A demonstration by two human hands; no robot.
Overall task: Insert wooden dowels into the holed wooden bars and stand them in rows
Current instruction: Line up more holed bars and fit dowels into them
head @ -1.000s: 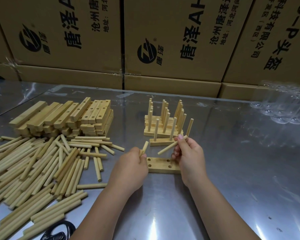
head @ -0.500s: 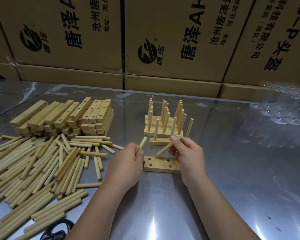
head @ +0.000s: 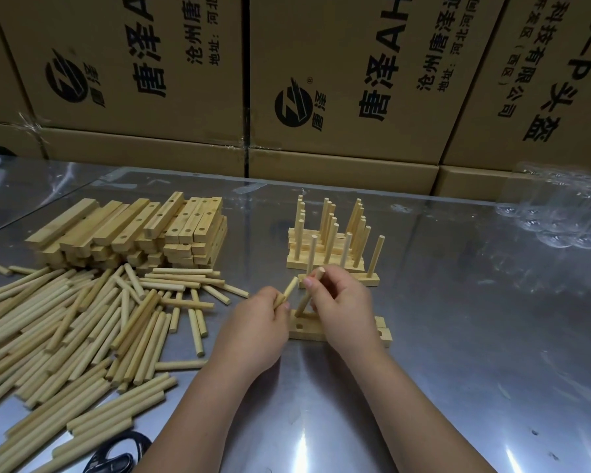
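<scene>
A holed wooden bar (head: pixel 306 331) lies flat on the steel table in front of me. My right hand (head: pixel 343 307) pinches a dowel (head: pixel 303 303) that leans with its lower end at the bar's top near the left holes. My left hand (head: pixel 255 331) grips spare dowels (head: pixel 289 290) just left of the bar. Behind stand finished bars with upright dowels (head: pixel 328 240) in rows, the nearest bar (head: pixel 369 278) just beyond my right hand. Loose dowels (head: pixel 82 322) lie in a heap at the left, with stacked holed bars (head: pixel 144 230) behind them.
Cardboard boxes (head: pixel 338 80) wall off the back of the table. Clear plastic packaging (head: pixel 560 213) sits at the far right. A black object (head: pixel 116 455) lies at the near left edge. Bare steel table (head: pixel 475 336) spreads to the right.
My right hand has swung its dowel from nearly level to steeply upright and lowered its end onto the flat bar. My left hand stays beside the bar with its dowels.
</scene>
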